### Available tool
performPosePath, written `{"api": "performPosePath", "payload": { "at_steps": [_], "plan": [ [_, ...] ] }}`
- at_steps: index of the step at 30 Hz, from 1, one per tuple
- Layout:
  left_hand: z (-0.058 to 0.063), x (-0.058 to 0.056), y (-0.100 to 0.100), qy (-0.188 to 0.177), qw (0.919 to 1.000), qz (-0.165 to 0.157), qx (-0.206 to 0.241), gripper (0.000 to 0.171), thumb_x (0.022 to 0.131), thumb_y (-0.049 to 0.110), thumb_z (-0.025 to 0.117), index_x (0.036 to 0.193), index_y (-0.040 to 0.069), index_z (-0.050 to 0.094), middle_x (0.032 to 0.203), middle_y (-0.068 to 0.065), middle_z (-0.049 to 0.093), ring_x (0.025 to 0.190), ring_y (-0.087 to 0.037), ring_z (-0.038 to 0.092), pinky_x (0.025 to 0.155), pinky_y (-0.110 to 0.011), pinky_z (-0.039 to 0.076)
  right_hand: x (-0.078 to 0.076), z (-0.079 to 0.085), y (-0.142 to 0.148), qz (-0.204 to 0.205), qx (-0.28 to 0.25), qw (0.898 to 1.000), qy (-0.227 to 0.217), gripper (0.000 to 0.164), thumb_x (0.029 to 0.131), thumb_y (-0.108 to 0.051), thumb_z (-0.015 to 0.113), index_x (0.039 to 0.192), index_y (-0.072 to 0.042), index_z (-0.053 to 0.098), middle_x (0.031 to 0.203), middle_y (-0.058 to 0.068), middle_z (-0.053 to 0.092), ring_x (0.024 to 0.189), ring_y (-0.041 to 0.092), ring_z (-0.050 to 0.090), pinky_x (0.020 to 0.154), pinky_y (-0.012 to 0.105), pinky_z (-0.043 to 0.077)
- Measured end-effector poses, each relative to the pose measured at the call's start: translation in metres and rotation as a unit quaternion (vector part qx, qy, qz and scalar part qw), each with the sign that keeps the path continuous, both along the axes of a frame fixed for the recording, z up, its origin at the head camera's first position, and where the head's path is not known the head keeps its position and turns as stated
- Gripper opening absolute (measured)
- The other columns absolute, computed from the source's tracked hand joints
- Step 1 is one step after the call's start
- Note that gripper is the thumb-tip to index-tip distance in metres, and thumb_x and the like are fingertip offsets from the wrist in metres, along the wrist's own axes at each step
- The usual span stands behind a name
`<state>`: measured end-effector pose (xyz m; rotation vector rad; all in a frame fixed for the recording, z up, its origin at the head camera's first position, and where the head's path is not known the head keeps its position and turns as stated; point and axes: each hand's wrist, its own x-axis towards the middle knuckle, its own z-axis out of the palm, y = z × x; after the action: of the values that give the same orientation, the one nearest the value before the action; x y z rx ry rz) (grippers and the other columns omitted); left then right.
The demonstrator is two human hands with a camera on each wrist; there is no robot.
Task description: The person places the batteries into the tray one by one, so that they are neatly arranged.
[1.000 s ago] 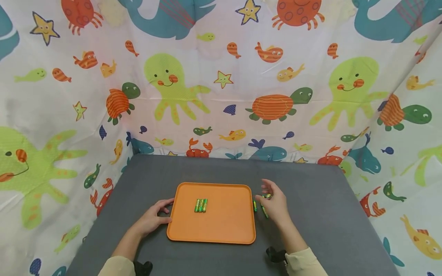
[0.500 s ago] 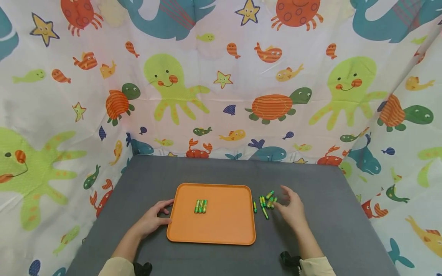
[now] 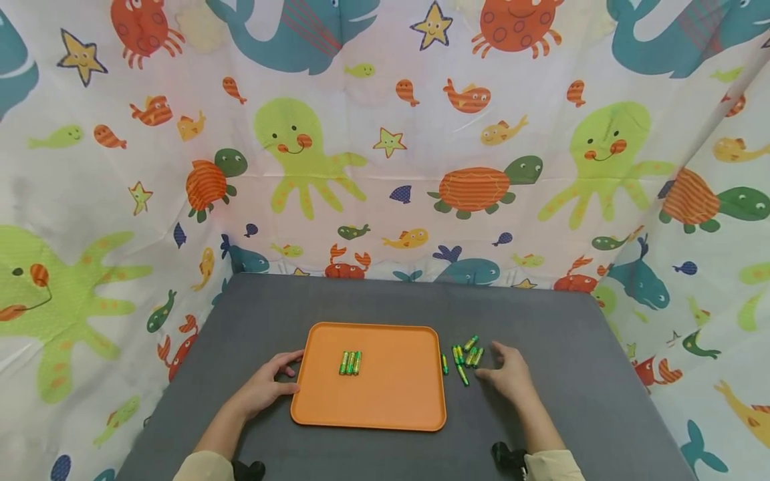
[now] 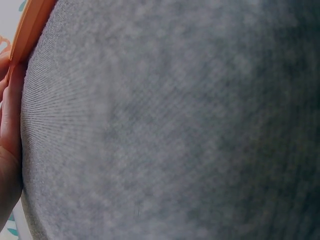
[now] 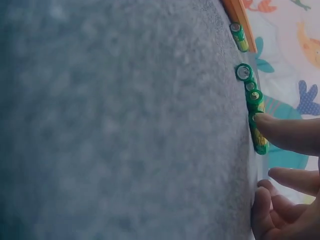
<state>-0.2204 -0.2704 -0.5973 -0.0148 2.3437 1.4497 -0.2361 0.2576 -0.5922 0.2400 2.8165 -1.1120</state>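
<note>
An orange tray lies on the grey table, carrying three green and yellow batteries side by side left of its centre. At the tray's left edge, my left hand rests its fingertips and thumb against the rim; the left wrist view catches part of this hand at its left border. Right of the tray lie several loose batteries. My right hand is beside this cluster, thumb and fingers spread apart and nothing in its grasp. In the right wrist view its thumb overlaps the nearest battery.
One battery lies apart from the cluster, close along the tray's right edge. The grey tabletop extends around the tray. A curtain printed with sea animals stands behind the table and along both sides.
My right hand has moved right from over the loose batteries to their right side, bringing the cluster into sight, then slightly toward me. The left hand stays at the tray's edge.
</note>
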Motion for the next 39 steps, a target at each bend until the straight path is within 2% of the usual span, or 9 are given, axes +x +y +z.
{"api": "performPosePath", "payload": {
  "at_steps": [10, 21, 25, 31, 35, 39],
  "plan": [
    [-0.002, -0.001, 0.000, -0.001, 1.0000, 0.002, 0.002, 0.073, 0.085, 0.008, 0.078, 0.151, 0.020, 0.049, 0.147, -0.006, 0.047, 0.110, -0.024, 0.051, 0.088, -0.037, 0.045, -0.002, -0.005, -0.004, 0.011, 0.028, 0.999, 0.024, 0.066, 0.078, -0.019, 0.085, 0.133, 0.005, 0.061, 0.139, 0.033, 0.050, 0.130, 0.053, 0.043, 0.105, 0.064, 0.035],
    [-0.001, -0.001, 0.000, -0.005, 1.0000, 0.005, 0.004, 0.073, 0.085, 0.008, 0.078, 0.151, 0.020, 0.049, 0.147, -0.006, 0.047, 0.110, -0.024, 0.051, 0.088, -0.037, 0.045, -0.003, -0.009, -0.007, 0.007, 0.036, 0.999, 0.017, 0.063, 0.081, -0.024, 0.084, 0.134, 0.003, 0.061, 0.141, 0.032, 0.047, 0.132, 0.053, 0.040, 0.105, 0.065, 0.035],
    [0.000, -0.001, 0.000, -0.007, 0.9999, 0.003, 0.007, 0.073, 0.084, 0.009, 0.078, 0.151, 0.020, 0.049, 0.146, -0.007, 0.047, 0.110, -0.024, 0.050, 0.087, -0.037, 0.045, -0.002, -0.009, -0.006, -0.004, 0.025, 0.999, 0.022, 0.062, 0.082, -0.021, 0.083, 0.134, 0.004, 0.060, 0.137, 0.031, 0.053, 0.126, 0.049, 0.049, 0.100, 0.063, 0.041],
    [0.001, -0.002, 0.001, 0.001, 1.0000, -0.002, 0.008, 0.073, 0.085, 0.009, 0.078, 0.151, 0.020, 0.049, 0.146, -0.006, 0.047, 0.109, -0.024, 0.050, 0.087, -0.036, 0.045, -0.002, -0.007, -0.007, -0.052, -0.027, 0.997, 0.045, 0.062, 0.083, -0.014, 0.080, 0.138, 0.001, 0.056, 0.122, 0.024, 0.066, 0.110, 0.039, 0.066, 0.089, 0.051, 0.053],
    [0.004, 0.000, 0.002, 0.010, 0.9999, -0.006, -0.003, 0.072, 0.086, 0.009, 0.077, 0.151, 0.020, 0.048, 0.146, -0.006, 0.047, 0.109, -0.024, 0.050, 0.088, -0.036, 0.044, -0.003, -0.003, -0.008, -0.070, -0.052, 0.994, 0.060, 0.061, 0.082, -0.011, 0.080, 0.138, 0.000, 0.057, 0.118, 0.021, 0.069, 0.104, 0.034, 0.070, 0.081, 0.043, 0.056],
    [0.008, 0.002, 0.003, 0.003, 1.0000, -0.004, -0.005, 0.072, 0.087, 0.010, 0.077, 0.152, 0.019, 0.047, 0.146, -0.006, 0.048, 0.108, -0.023, 0.051, 0.088, -0.038, 0.044, -0.004, 0.003, -0.011, -0.064, -0.079, 0.993, 0.057, 0.062, 0.083, -0.012, 0.079, 0.139, -0.001, 0.056, 0.120, 0.021, 0.069, 0.105, 0.033, 0.071, 0.078, 0.039, 0.057]
  ]
}}
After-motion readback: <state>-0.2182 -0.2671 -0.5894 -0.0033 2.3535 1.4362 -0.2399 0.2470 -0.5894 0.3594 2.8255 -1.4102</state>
